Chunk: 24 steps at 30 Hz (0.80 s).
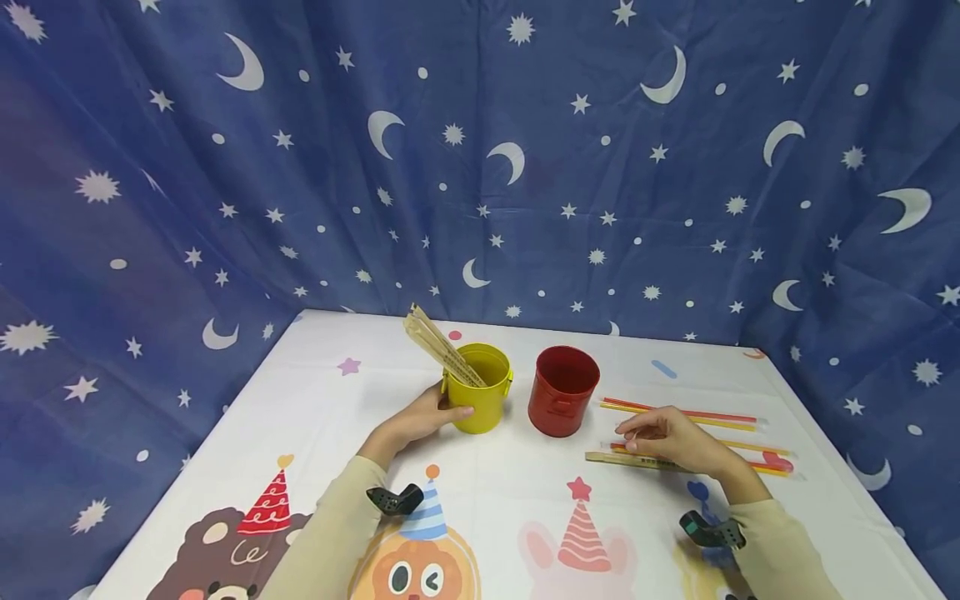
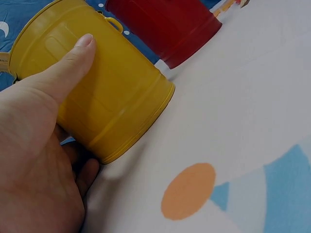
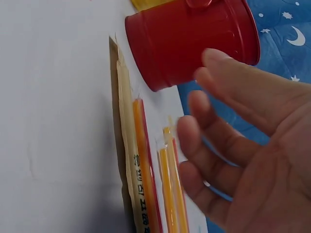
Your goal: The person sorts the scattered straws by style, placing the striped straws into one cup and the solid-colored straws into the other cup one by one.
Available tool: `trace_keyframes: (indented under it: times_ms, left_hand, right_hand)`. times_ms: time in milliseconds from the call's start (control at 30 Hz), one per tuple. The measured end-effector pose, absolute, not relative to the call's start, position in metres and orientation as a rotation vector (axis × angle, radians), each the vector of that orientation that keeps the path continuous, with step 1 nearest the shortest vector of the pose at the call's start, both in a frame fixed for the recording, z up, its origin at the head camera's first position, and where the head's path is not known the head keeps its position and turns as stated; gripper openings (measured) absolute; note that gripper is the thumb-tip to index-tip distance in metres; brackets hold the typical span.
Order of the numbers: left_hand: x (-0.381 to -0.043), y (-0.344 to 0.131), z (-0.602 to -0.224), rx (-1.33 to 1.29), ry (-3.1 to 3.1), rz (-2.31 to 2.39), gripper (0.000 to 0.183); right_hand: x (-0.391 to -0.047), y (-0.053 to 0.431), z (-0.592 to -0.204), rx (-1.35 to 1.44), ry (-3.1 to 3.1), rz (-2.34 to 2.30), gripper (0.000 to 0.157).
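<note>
My left hand [image 1: 424, 417] holds the side of a small yellow pail [image 1: 480, 408], thumb across its front. Several paper-wrapped chopsticks [image 1: 444, 346] lean in that pail, tilted out to the left. To its right stands a red pail [image 2: 170, 29], upright. My right hand [image 1: 671, 437] hovers over the right side of the table, fingers loosely bent; in the right wrist view nothing shows between them. Below it lie one paper-wrapped pair of chopsticks [image 3: 129, 145] with printed characters and, beside it, thin red and orange sticks [image 3: 148, 160] in clear wrappers.
More clear-wrapped red and yellow sticks [image 1: 697, 417] lie farther back, right of the red pail. A white tablecloth [image 1: 360, 400] with printed party animals covers the table. A blue curtain [image 1: 480, 167] with moons and stars hangs behind the back edge.
</note>
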<state>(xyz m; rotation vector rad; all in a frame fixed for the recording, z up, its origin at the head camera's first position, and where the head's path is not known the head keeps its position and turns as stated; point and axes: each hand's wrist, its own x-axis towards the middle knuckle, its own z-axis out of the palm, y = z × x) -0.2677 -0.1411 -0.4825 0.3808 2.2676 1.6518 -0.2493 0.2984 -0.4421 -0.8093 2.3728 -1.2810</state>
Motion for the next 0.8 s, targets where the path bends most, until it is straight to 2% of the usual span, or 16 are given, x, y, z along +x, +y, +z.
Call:
trace_keyframes:
  times_ms: [267,800]
  left_hand:
    - [-0.272,-0.142,-0.484,0.423,2.244,1.677,0.101]
    - [-0.270,-0.141,-0.482,0.468,2.242,1.667,0.100]
  right_hand:
    - [-0.248,0.306,-0.443,-0.888,2.326,-1.177,0.023]
    - [-0.246,0.320,-0.443,-0.756,2.364,-1.083,0.015]
